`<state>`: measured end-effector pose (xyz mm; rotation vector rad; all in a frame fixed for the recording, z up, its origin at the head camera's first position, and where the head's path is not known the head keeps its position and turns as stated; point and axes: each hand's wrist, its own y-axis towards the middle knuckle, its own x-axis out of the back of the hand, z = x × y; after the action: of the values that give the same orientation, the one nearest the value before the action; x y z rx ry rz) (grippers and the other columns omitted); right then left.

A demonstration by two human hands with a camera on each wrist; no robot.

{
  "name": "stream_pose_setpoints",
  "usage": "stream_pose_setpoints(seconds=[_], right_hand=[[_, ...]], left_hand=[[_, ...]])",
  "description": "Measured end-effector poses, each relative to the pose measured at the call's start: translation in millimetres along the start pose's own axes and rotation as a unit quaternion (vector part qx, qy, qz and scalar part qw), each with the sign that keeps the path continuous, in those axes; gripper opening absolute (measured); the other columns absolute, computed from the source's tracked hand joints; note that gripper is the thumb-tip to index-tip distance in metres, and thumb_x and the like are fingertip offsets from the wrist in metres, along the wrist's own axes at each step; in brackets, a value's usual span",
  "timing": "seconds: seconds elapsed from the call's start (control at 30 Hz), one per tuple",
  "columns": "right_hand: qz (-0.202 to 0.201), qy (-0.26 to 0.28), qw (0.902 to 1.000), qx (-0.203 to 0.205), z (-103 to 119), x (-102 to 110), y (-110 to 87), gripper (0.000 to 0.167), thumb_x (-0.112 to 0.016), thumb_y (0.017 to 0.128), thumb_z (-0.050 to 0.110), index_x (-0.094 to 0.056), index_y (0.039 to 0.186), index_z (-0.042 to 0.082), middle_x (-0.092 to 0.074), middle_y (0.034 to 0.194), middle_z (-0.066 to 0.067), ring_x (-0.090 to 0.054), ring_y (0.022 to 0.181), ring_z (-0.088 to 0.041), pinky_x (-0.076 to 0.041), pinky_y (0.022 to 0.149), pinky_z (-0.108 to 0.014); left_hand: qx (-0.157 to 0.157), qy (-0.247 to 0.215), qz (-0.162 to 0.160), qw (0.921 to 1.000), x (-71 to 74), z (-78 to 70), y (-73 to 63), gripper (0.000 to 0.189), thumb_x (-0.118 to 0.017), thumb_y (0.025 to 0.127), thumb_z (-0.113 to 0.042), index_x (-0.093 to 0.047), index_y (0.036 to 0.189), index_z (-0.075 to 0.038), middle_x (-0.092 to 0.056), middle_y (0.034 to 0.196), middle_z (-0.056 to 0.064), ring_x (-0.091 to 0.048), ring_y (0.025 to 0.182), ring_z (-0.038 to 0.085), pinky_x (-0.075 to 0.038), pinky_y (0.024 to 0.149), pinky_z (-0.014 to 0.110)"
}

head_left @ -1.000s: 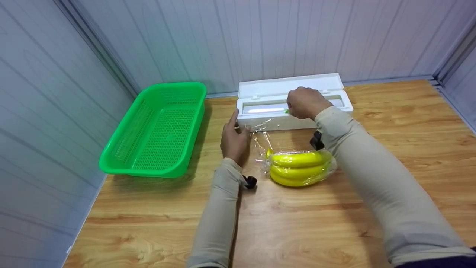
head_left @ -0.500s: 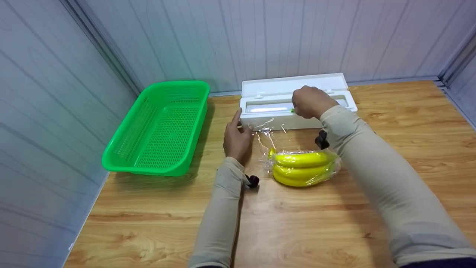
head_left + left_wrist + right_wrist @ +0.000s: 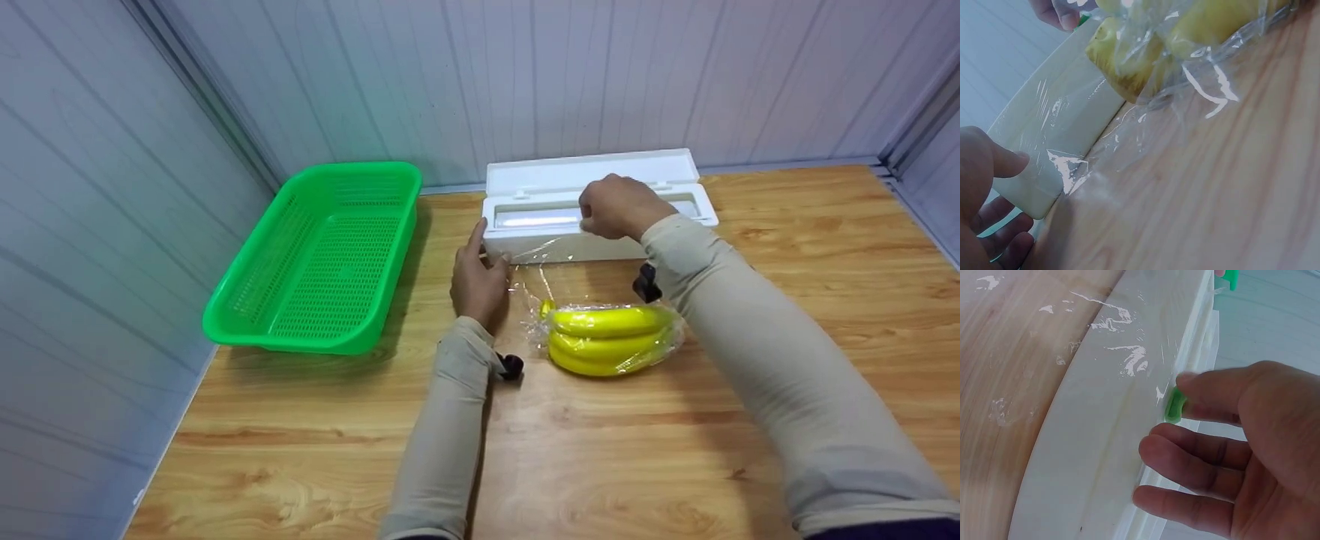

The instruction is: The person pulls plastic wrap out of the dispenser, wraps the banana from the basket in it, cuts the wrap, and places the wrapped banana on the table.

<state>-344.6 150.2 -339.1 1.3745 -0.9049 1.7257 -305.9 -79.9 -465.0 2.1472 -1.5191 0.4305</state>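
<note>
A white cling film dispenser point(image 3: 525, 244) lies near the back wall, its lid raised behind it. My left hand point(image 3: 480, 285) holds its left end, thumb point(image 3: 1010, 163) on the front face and fingers around the end. My right hand point(image 3: 619, 206) is over the front edge of the slot, pinching a small green slide cutter point(image 3: 1175, 405) between thumb and forefinger; the other fingers lie loosely bent along the box. Clear film hangs down the dispenser's front. It runs toward a bunch of yellow bananas point(image 3: 607, 341), wrapped in crinkled film, in front of the box.
A green plastic basket point(image 3: 375, 300) with slotted sides and floor stands to the left. Panelled walls point(image 3: 487, 90) close off the back and sides of the wooden table point(image 3: 600, 465). A dark wrist camera point(image 3: 510, 366) juts from the left sleeve near the bananas.
My right hand slid a little right along the slot, then back left with the cutter. My left hand keeps its hold on the box end. The head view shifted slightly.
</note>
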Motion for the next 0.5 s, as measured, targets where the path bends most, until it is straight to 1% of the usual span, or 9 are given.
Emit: stream_pose_setpoints(seconds=[0.17, 0.27, 0.37, 0.5], right_hand=[[-0.005, -0.003, 1.0000, 0.003, 0.4, 1.5, -1.7, 0.015, -0.060, 0.093, 0.011, -0.069, 0.085, 0.004, -0.065, 0.080, -0.009, -0.054, 0.072, -0.023, -0.048, 0.068, -0.042], [-0.006, 0.000, 1.0000, 0.001, -0.8, 1.7, -3.5, 0.015, -0.058, 0.093, 0.009, -0.068, 0.082, 0.005, -0.063, 0.077, -0.008, -0.052, 0.068, -0.022, -0.045, 0.065, -0.039], [-0.006, 0.002, 1.0000, -0.002, -2.4, 1.1, -4.9, 0.015, -0.056, 0.090, 0.007, -0.066, 0.078, 0.006, -0.059, 0.072, -0.006, -0.048, 0.065, -0.020, -0.041, 0.061, -0.037], [-0.009, 0.001, 0.9997, -0.021, -5.3, 0.6, -6.3, 0.014, -0.054, 0.085, 0.007, -0.065, 0.075, 0.009, -0.057, 0.069, -0.004, -0.046, 0.062, -0.019, -0.038, 0.057, -0.035]], left_hand=[[0.004, -0.008, 0.006, 0.9999, -0.1, -2.2, -0.5, 0.076, -0.074, 0.090, -0.022, -0.038, 0.152, -0.044, -0.058, 0.120, 0.000, -0.060, 0.098, 0.013, -0.049, 0.078, 0.035], [0.000, -0.007, 0.006, 1.0000, -0.3, -3.3, -0.7, 0.075, -0.074, 0.090, -0.021, -0.039, 0.152, -0.044, -0.058, 0.121, 0.001, -0.061, 0.099, 0.014, -0.049, 0.078, 0.036], [-0.004, 0.004, 0.004, 1.0000, -1.2, -3.7, -1.2, 0.074, -0.075, 0.090, -0.022, -0.040, 0.152, -0.043, -0.060, 0.122, 0.003, -0.061, 0.100, 0.016, -0.049, 0.079, 0.038], [-0.005, 0.014, 0.005, 0.9999, -2.7, -3.9, -1.5, 0.073, -0.075, 0.090, -0.025, -0.040, 0.152, -0.043, -0.060, 0.124, 0.004, -0.061, 0.102, 0.016, -0.048, 0.082, 0.039]])
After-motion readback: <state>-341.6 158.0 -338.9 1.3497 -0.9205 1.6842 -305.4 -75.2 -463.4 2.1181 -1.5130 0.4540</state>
